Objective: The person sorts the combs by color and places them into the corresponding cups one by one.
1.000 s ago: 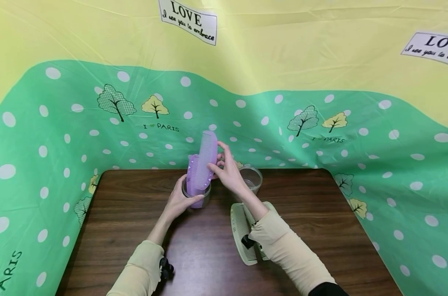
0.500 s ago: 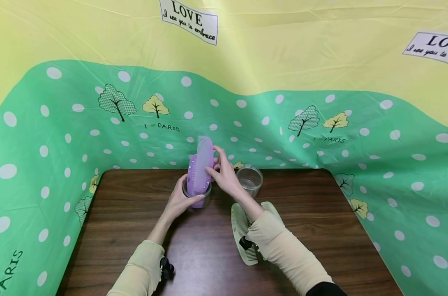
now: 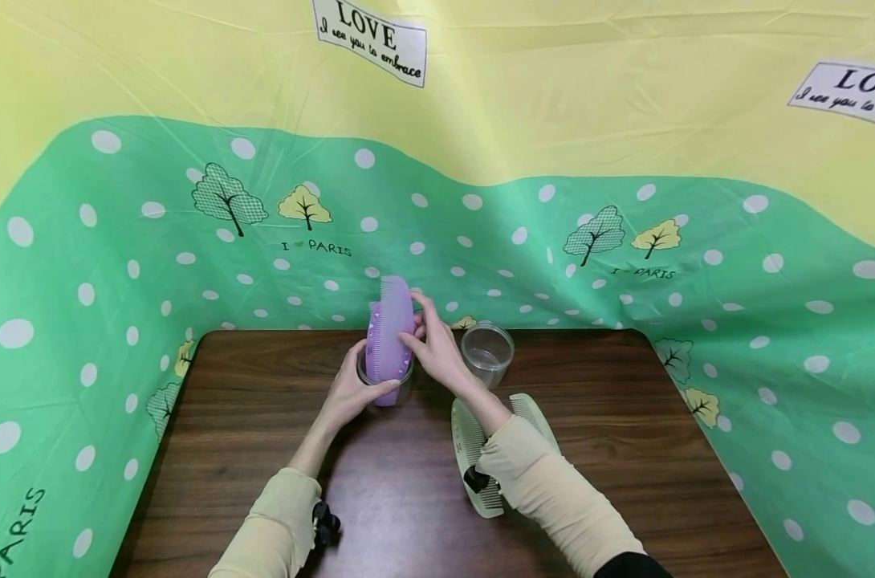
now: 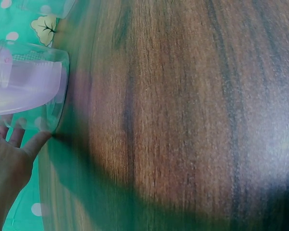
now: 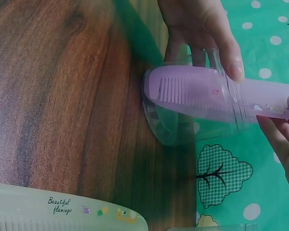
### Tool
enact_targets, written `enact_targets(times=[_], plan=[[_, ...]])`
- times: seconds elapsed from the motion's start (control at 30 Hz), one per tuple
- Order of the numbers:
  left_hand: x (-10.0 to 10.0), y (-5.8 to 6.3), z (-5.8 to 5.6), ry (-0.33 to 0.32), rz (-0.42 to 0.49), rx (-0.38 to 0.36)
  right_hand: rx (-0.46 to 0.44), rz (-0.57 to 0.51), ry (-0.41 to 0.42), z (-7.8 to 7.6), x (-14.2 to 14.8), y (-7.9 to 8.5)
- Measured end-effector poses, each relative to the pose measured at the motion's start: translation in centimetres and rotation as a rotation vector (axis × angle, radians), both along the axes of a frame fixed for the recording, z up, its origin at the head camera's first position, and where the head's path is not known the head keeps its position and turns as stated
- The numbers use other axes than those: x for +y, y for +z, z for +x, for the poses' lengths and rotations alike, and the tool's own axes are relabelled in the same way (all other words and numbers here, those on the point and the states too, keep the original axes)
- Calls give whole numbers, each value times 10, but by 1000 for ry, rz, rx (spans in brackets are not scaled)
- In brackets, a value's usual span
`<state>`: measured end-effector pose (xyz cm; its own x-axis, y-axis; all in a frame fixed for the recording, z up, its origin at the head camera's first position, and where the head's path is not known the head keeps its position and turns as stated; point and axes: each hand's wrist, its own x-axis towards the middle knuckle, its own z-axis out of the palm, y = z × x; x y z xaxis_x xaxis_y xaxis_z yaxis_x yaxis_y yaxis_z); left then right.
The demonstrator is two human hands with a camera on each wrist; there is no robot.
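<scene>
At the table's back, my left hand (image 3: 351, 385) grips a clear round jar (image 3: 404, 391) around its side. One purple comb (image 3: 373, 337) stands upright in it, its lower part showing through the wall in the right wrist view. My right hand (image 3: 441, 353) pinches another purple comb (image 3: 396, 325) by its edge, thumb on the near face. This comb is upright, its lower end at the jar's mouth, overlapping the first comb. In the right wrist view, the right fingers (image 5: 277, 132) hold the purple comb from below, beside small printed figures.
Right of the hands stands a second clear jar (image 3: 488, 353). Two pale green combs lie on the table (image 3: 625, 466), one green comb (image 3: 470, 441) partly under the right forearm and another green comb (image 3: 535, 417) beside it. A patterned cloth (image 3: 437, 209) hangs behind.
My right hand has moved down and left, lowering its purple comb toward the jar and in front of the other comb. My left hand has kept its hold on the jar.
</scene>
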<state>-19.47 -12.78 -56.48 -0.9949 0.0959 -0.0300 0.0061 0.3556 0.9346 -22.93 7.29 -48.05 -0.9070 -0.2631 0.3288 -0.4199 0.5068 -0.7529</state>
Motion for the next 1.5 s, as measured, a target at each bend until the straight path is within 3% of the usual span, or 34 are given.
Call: enact_targets(times=[0.53, 0.9, 1.5], plan=[[1, -1, 0, 8, -20, 7, 5, 62, -29, 2, 0, -11], [1, 0, 1, 3, -14, -12, -12, 22, 42, 1, -1, -21], [1, 0, 0, 15, -10, -10, -69, 90, -2, 3, -3, -34]])
